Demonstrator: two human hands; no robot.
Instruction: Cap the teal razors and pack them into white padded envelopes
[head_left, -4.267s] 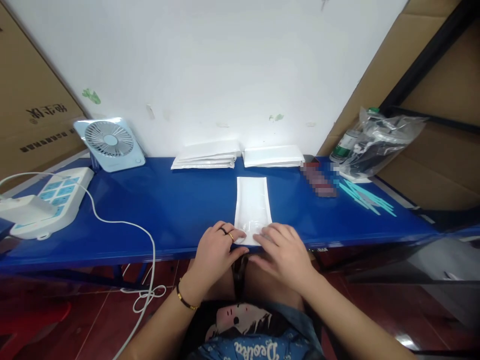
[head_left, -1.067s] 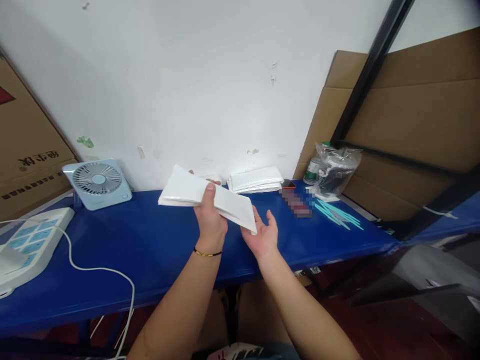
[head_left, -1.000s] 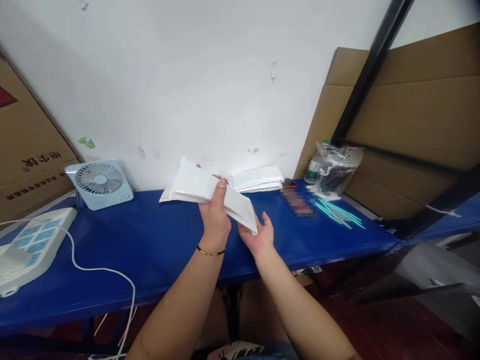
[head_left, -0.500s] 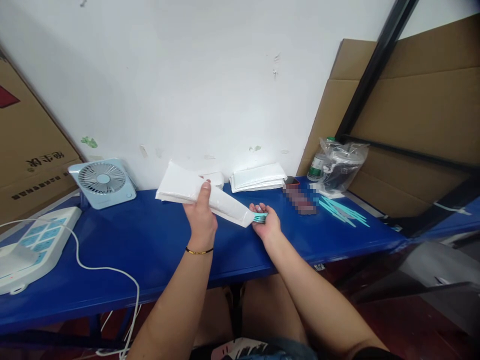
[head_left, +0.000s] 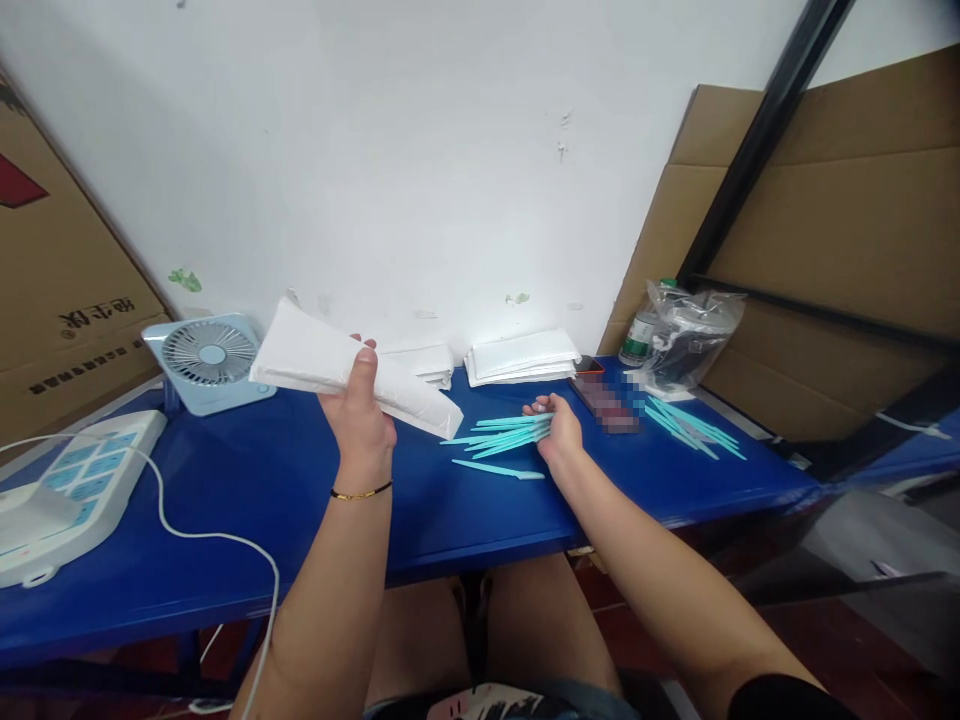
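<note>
My left hand (head_left: 361, 410) is closed around a white padded envelope (head_left: 315, 345), thumb on top. The envelope slants down to the right, its lower end above the table. My right hand (head_left: 559, 430) is closed around one end of a bundle of slim turquoise plastic sticks (head_left: 499, 435), which fan out toward the envelope's lower end. Their ends inside my palm are hidden. One loose turquoise stick (head_left: 495, 469), tapered at its left end and wider at its right, lies in front of the bundle on the blue table (head_left: 465, 520).
White envelopes (head_left: 521, 357) are stacked against the wall, with more white packets (head_left: 420, 362) behind my left hand. Further right lie a phone (head_left: 604, 400), more turquoise sticks (head_left: 694, 425), a bottle (head_left: 637, 338) and a clear bag (head_left: 690, 340). A fan (head_left: 210, 355) and power strip (head_left: 97, 490) stand left.
The turquoise sticks, earlier mostly inside the envelope, are now out of it in my right hand. My left hand has moved left with the envelope. One stick now lies loose.
</note>
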